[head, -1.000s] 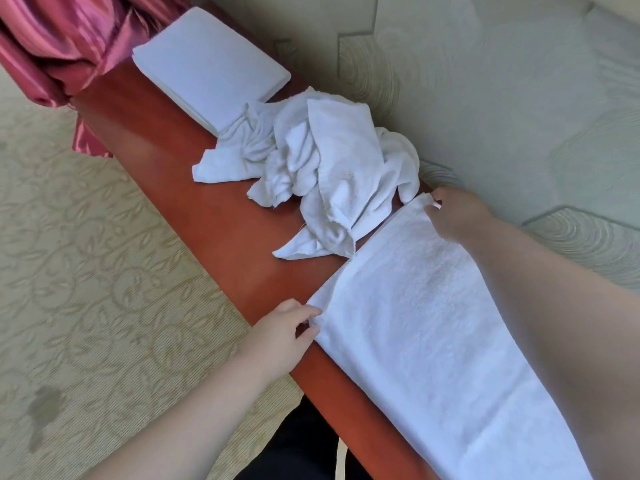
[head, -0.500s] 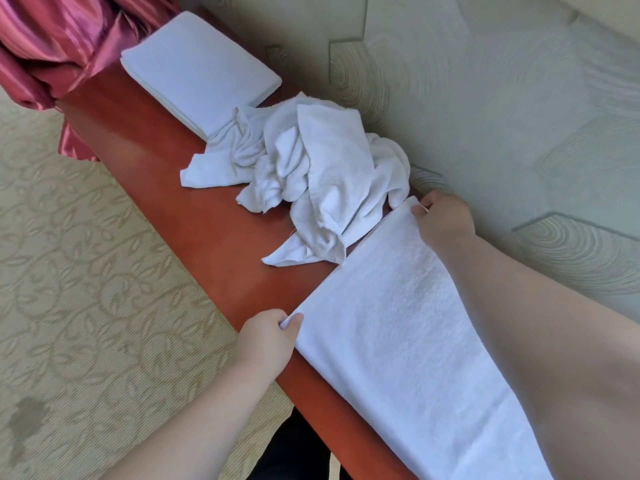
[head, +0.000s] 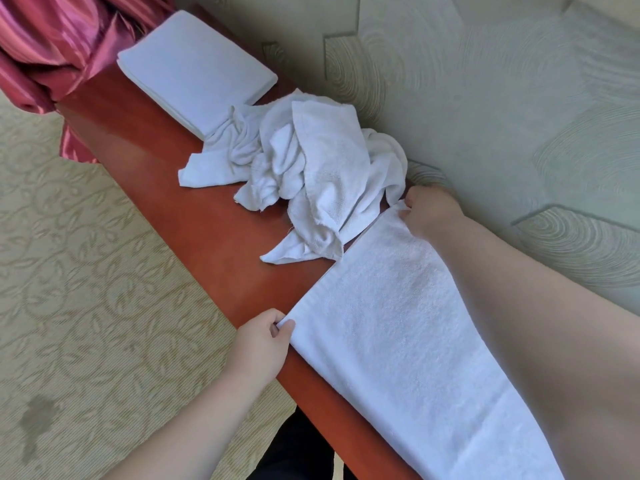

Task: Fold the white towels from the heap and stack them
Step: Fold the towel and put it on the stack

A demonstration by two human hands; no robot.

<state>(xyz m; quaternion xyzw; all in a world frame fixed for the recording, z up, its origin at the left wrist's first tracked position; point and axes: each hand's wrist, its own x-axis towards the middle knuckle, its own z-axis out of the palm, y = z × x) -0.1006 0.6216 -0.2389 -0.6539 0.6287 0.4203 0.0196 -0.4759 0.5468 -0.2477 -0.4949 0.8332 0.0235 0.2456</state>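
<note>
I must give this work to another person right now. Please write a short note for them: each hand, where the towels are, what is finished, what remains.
Left hand: pinches the flat towel at its corner by the table's front edge.
Right hand: pinches the corner by the wall.
Flat towel: spread along the wooden table.
Heap: crumpled, mid-table, just beyond the flat towel.
Folded stack: far end, beside the red curtain.
Done: some towels folded and stacked.
Left: fold this towel, stack it, then work through the heap.
</note>
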